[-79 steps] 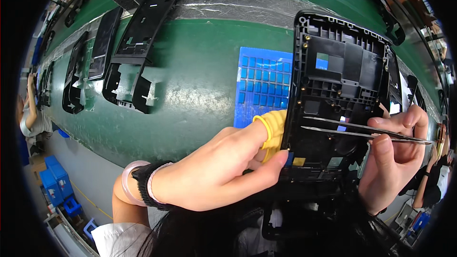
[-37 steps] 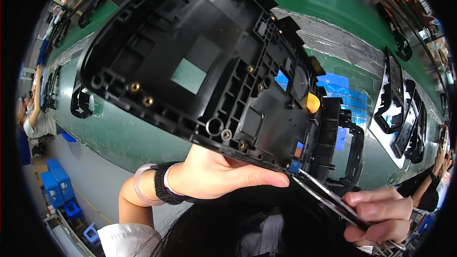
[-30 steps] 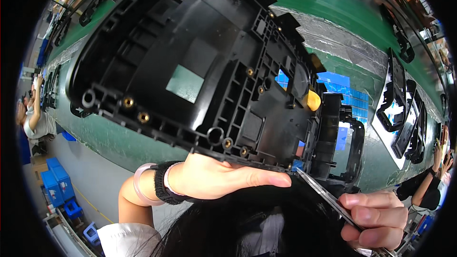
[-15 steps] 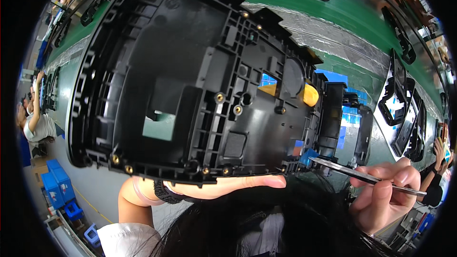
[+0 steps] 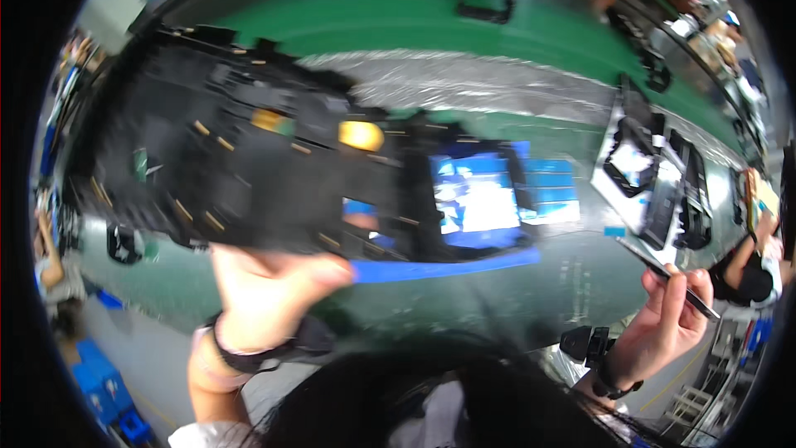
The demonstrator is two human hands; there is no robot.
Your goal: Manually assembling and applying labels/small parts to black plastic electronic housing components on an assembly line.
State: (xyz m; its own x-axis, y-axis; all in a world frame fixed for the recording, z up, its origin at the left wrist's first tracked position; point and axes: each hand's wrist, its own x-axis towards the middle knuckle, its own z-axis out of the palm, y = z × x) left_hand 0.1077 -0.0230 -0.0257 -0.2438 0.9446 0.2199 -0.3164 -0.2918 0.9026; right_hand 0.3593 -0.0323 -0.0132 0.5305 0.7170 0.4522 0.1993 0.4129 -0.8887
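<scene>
My left hand (image 5: 269, 290) grips the near edge of a large black plastic housing (image 5: 240, 166), with the thumb along its lower side and the other fingers mostly hidden. The housing is tilted, smeared by motion, and dotted with brass-coloured inserts. Two yellow patches show at it; the rounder yellow tip (image 5: 361, 136) may be a covered fingertip. Off to the right, my right hand (image 5: 667, 315) pinches slim dark tweezers (image 5: 651, 259), apart from the housing. At their tip shows a small light-blue piece (image 5: 613, 231); whether they grip it I cannot tell.
A white sheet (image 5: 609, 168) with several black plastic frames (image 5: 663, 207) lies on the green bench at right. Blue printed material (image 5: 551, 191) lies beyond the housing. Another black frame (image 5: 485, 0) stands on the far side. Blue bins (image 5: 95, 382) stand on the floor at lower left.
The housing has moved left and farther from me with my left hand. The tweezers were at its right corner beside a blue bit; now they are clear of it, with light blue at their tip.
</scene>
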